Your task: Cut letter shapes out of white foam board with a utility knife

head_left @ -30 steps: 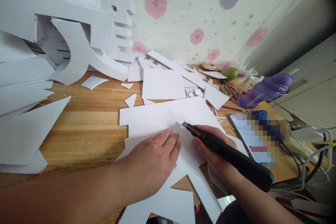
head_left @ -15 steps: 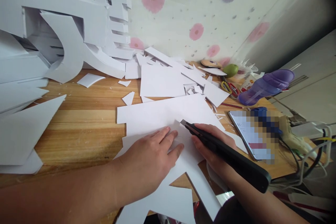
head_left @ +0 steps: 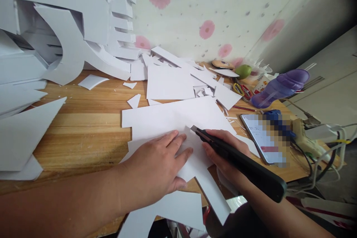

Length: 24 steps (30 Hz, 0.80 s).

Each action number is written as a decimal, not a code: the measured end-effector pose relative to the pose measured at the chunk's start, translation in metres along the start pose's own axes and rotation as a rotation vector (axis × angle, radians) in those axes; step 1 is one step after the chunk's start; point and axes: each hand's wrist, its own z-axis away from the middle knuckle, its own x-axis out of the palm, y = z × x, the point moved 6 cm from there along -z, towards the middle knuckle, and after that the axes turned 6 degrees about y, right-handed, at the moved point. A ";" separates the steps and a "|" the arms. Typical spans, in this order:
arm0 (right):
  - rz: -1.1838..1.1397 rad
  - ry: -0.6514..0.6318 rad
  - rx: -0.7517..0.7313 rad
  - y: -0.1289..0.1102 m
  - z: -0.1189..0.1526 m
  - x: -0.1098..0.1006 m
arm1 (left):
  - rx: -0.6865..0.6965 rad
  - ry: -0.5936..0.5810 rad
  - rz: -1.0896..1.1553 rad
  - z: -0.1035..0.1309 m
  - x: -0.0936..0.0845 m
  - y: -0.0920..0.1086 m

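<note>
My right grip [head_left: 229,171] clamps the utility knife [head_left: 251,169]. My left grip [head_left: 158,163], fingers apart, hides some white board [head_left: 170,117].

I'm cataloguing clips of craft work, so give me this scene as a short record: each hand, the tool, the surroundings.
Left hand: laid over a flat, white, stepped-edge sheet
Right hand: gripping a long, black-handled utility knife
Blade: out, over the sheet; contact unclear
Surface: brown wood-grain table
Back left: large white model with cut openings
Right side: translucent purple plastic bottle, rectangular flat-screened phone
</note>
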 end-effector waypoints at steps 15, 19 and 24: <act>0.087 0.002 -0.069 0.002 0.010 -0.008 | -0.005 -0.024 0.018 0.003 0.004 -0.003; 0.104 0.006 -0.108 0.000 0.012 -0.009 | -0.015 -0.018 0.031 0.002 0.002 -0.004; 0.112 -0.022 -0.151 -0.005 0.015 -0.009 | -0.018 -0.035 0.041 0.000 0.000 -0.004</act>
